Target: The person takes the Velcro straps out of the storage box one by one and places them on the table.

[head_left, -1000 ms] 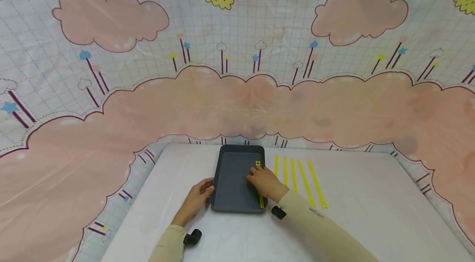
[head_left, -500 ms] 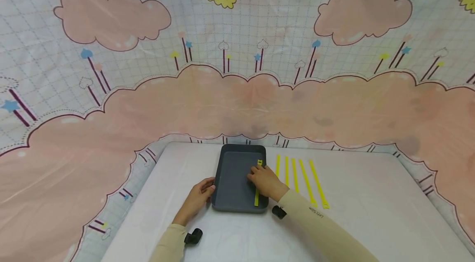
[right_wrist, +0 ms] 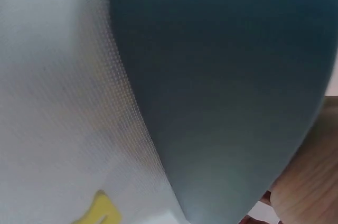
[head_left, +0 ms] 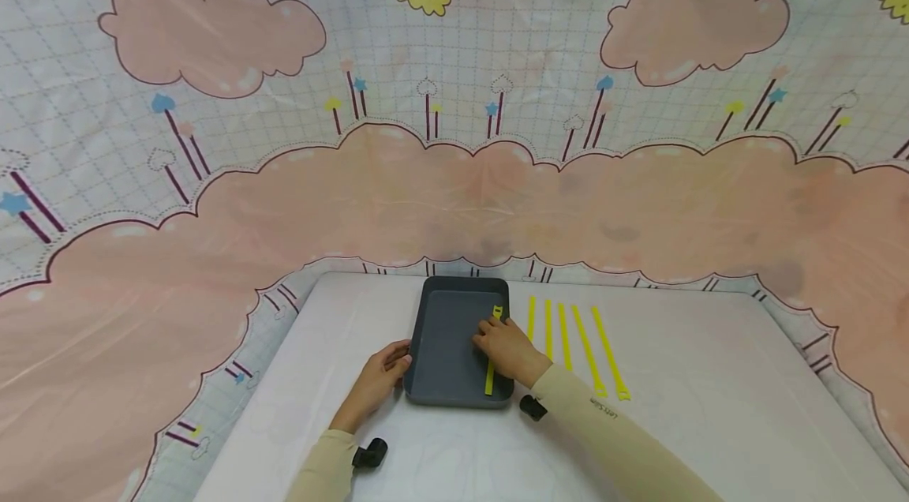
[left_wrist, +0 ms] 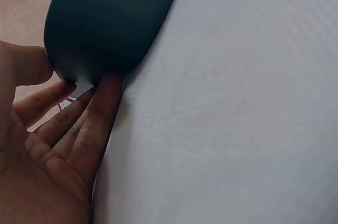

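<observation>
A dark grey rectangular tray (head_left: 443, 348) lies on the white table. Inside it, along the right side, is a yellow strap-type cable tie (head_left: 490, 377) with a slotted end. My right hand (head_left: 510, 350) reaches over the tray's right rim, its fingertips pinching the middle of this tie; the right wrist view hides the fingertips behind the tray wall. My left hand (head_left: 376, 380) is at the tray's left side. In the left wrist view the left fingers (left_wrist: 87, 129) extend fairly straight against the tray's outer wall, the thumb near its upper edge.
Several more yellow cable ties (head_left: 584, 348) lie in a row on the table (head_left: 710, 376) right of the tray, partly hidden by the right hand and forearm. A patterned cloth backdrop (head_left: 497, 202) rises behind the table. Each wrist carries a small black camera (head_left: 371, 453).
The tie's near end has swung left, away from the tray's right wall, over the past second. Both hands have stayed nearly in place.
</observation>
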The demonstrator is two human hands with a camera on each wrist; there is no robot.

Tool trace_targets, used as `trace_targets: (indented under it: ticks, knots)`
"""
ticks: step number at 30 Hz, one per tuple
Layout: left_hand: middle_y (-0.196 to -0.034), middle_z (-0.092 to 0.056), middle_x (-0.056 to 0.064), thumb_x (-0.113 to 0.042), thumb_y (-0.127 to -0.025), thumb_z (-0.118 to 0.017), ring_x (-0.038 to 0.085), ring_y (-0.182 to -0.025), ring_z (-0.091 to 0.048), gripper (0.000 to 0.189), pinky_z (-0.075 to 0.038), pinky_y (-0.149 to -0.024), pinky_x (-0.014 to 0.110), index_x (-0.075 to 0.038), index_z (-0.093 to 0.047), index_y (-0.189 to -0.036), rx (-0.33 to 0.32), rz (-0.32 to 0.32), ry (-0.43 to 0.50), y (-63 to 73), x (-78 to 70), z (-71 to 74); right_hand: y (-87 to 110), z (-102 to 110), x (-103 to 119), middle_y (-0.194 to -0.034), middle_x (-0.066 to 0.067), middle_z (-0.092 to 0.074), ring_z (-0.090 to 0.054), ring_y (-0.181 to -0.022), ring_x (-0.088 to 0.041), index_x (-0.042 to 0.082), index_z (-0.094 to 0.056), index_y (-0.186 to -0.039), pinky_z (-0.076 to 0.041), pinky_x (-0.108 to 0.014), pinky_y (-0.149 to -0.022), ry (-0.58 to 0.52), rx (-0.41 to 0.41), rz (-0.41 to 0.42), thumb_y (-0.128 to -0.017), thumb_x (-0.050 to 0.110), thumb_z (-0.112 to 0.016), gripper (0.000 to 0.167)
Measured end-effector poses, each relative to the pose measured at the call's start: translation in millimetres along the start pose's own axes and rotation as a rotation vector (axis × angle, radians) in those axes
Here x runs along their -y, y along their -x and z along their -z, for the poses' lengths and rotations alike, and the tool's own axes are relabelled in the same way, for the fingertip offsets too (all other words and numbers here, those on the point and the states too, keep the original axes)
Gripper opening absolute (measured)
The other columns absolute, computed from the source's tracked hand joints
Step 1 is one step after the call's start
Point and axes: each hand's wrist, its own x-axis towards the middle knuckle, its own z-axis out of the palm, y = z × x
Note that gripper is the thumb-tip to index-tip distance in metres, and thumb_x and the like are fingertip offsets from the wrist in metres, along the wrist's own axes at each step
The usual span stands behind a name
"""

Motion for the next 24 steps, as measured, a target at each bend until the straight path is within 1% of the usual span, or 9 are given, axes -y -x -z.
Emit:
trace_targets:
  ticks: [7, 8, 13, 18, 24]
  knots:
    - [-0.135, -0.058, 0.025, -0.013, -0.099, -0.057, 0.037, -0.121, -0.059, 0.041, -0.054, -0.079, 0.032, -0.002, -0.053, -0.139, 0.033, 0.002, 0.003, -1.7, 3.5, 3.5, -1.2, -2.4, -0.1, -0.105, -0.002, -0.066, -0.06, -0.099, -0.02, 0.02, -0.072, -0.107, -0.048, -0.036, -0.072, 0.004, 0.01, -0.007, -0.088, 0.013, -0.073, 0.02]
    - [-0.135, -0.058, 0.025, -0.013, -0.1, -0.057, 0.037, -0.121, -0.059, 0.041, -0.054, -0.079, 0.032, -0.001, -0.052, -0.139, 0.038, -0.006, -0.005, -2.1, 4.1, 3.9, -1.4, -2.6, -0.3, -0.105, -0.002, -0.066, -0.06, -0.099, -0.02, 0.02, -0.072, -0.106, -0.048, -0.036, -0.072, 0.003, 0.01, -0.007, -0.088, 0.013, -0.073, 0.02]
    - [-0.135, -0.057, 0.025, -0.013, -0.1, -0.056, 0.038, -0.122, -0.059, 0.041, -0.053, -0.078, 0.03, -0.001, -0.052, -0.139, 0.041, -0.011, -0.008, -5.1, 4.4, 4.3, -2.7, -2.6, -4.0, -0.103, -0.002, -0.067, -0.059, -0.099, -0.02, 0.022, -0.073, -0.103, -0.047, -0.036, -0.071, -0.016, 0.005, 0.002, -0.088, 0.012, -0.072, 0.018]
    - [-0.136, -0.057, 0.026, -0.014, -0.099, -0.058, 0.038, -0.122, -0.058, 0.042, -0.054, -0.077, 0.029, -0.002, -0.052, -0.139, 0.038, -0.019, -0.008, -5.6, 5.0, 4.4, -4.0, -3.8, -7.5, -0.101, -0.002, -0.067, -0.059, -0.097, -0.02, 0.022, -0.073, -0.101, -0.05, -0.037, -0.073, -0.027, -0.008, 0.029, -0.088, 0.011, -0.071, 0.016]
    - [-0.135, -0.058, 0.025, -0.013, -0.099, -0.058, 0.037, -0.121, -0.059, 0.041, -0.052, -0.076, 0.028, -0.001, -0.054, -0.138, 0.026, -0.001, -0.009, -3.7, 3.8, 4.0, -4.5, -6.6, -8.6, -0.099, 0.0, -0.068, -0.06, -0.095, -0.018, 0.022, -0.074, -0.101, -0.053, -0.037, -0.074, -0.034, 0.001, 0.072, -0.09, 0.014, -0.071, 0.014]
